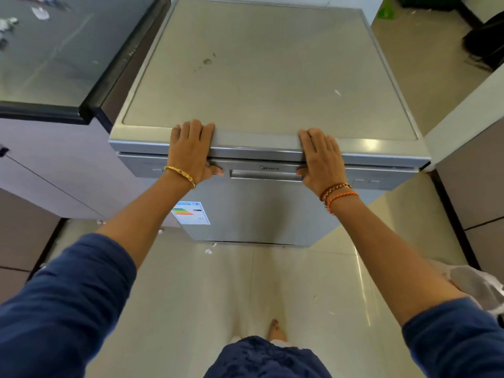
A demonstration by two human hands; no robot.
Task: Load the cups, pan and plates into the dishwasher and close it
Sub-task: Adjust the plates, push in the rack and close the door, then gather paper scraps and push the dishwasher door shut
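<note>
A silver freestanding dishwasher [261, 77] occupies the centre of the head view, standing on a pale tiled floor [313, 282]. Its flat top panel carries a few small marks and scuffs. The door [259, 211] sits upright against the cabinet, with only a narrow dark seam showing below the top panel; whether it is fully latched cannot be told. No cups, pan or plates are visible. To the left of the dishwasher stands a worktop [49, 50] with a dark glossy surface and a black edge, above pale cabinet fronts. A recessed handle [266, 174] runs across the upper centre of the door, beneath a small brand mark. An energy-rating label [191, 213] is fixed to the door front at lower left. The left hand [191, 151] lies over the front edge of the top panel, fingers extended flat on the top surface and thumb tucked against the upper door edge just left of the handle. The right hand [320, 156] mirrors this position just right of the handle, fingers flat on top and thumb against the door edge. Neither hand holds a separate object. The left wrist bears a gold bangle [181, 174]; the right wrist bears orange and brown thread bands [338, 195]. Both forearms emerge from blue sleeves [62, 296].
</note>
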